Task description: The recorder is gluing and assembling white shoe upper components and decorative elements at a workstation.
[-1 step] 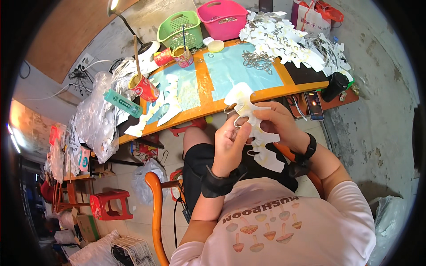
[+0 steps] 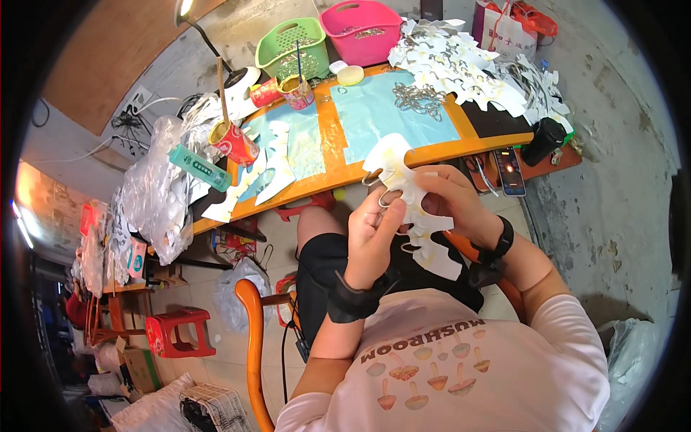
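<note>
My left hand (image 2: 373,234) pinches a small metal ring (image 2: 389,197) at the edge of a white, wavy-edged cut-out strip (image 2: 425,222). My right hand (image 2: 461,205) grips the same strip from its other side, thumb and fingers closed on it. The strip hangs over my lap, just off the table's front edge, with yellowish patches on it. More metal rings stick out along its left edge, one above my left fingers and one lower down. On the table, two similar white strips (image 2: 277,169) lie to the left and a heap of metal rings (image 2: 419,99) lies farther back.
Red cans (image 2: 234,144) with sticks stand on the left of the wooden table (image 2: 331,137). Green (image 2: 291,47) and pink baskets (image 2: 360,36) stand behind. White cut-outs (image 2: 461,65) pile up at back right, near a black cup (image 2: 545,140) and a phone (image 2: 509,173).
My right thumb and fingers have shifted slightly on the strip. Everything else stays in place.
</note>
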A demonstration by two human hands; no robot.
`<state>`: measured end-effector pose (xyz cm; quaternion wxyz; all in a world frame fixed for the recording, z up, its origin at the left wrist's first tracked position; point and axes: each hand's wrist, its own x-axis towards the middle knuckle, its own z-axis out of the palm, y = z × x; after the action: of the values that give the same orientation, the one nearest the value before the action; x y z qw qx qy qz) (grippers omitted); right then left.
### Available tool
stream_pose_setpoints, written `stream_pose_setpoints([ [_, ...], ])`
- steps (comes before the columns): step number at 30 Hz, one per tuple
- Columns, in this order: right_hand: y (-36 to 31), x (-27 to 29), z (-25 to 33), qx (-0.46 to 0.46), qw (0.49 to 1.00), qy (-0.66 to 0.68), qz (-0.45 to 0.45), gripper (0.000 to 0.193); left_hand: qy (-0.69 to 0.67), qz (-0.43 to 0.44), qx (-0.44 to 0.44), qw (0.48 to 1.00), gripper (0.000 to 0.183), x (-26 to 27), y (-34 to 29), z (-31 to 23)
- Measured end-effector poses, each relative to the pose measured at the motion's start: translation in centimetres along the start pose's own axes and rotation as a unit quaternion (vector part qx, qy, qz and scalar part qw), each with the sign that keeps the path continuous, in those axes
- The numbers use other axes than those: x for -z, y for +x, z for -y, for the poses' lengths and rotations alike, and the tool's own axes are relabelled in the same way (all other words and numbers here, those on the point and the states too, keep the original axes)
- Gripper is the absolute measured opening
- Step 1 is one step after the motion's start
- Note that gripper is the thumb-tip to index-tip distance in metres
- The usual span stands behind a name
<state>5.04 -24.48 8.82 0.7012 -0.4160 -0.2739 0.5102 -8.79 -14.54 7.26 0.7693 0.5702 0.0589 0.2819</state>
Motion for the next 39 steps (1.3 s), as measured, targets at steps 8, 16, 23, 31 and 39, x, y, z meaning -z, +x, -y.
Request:
stream_pose_setpoints([
  [8,-0.2,0.0,0.7,0.067,0.981,-0.169,0.073,0.036,-0.004,-0.091,0.009,0.996,0.031,-0.3,-0.6,0.2],
  [16,-0.3,0.3,1.0,0.009,0.991,-0.115,0.069,0.035,0.082,-0.016,0.011,0.996,0.019,0.0,-0.1,-0.9],
  [23,-0.4,0.3,1.0,0.004,0.993,-0.091,0.077,0.035,0.002,0.01,0.037,0.999,0.017,0.2,0.0,-0.6],
  [31,-0.4,0.5,0.8,-0.009,0.992,-0.114,0.046,0.041,-0.045,0.002,0.054,0.998,0.023,0.4,0.4,0.0],
  [39,0.6,2.8,0.5,0.036,0.994,-0.064,0.076,0.046,0.1,0.006,-0.012,0.995,0.019,0.5,0.2,0.8],
])
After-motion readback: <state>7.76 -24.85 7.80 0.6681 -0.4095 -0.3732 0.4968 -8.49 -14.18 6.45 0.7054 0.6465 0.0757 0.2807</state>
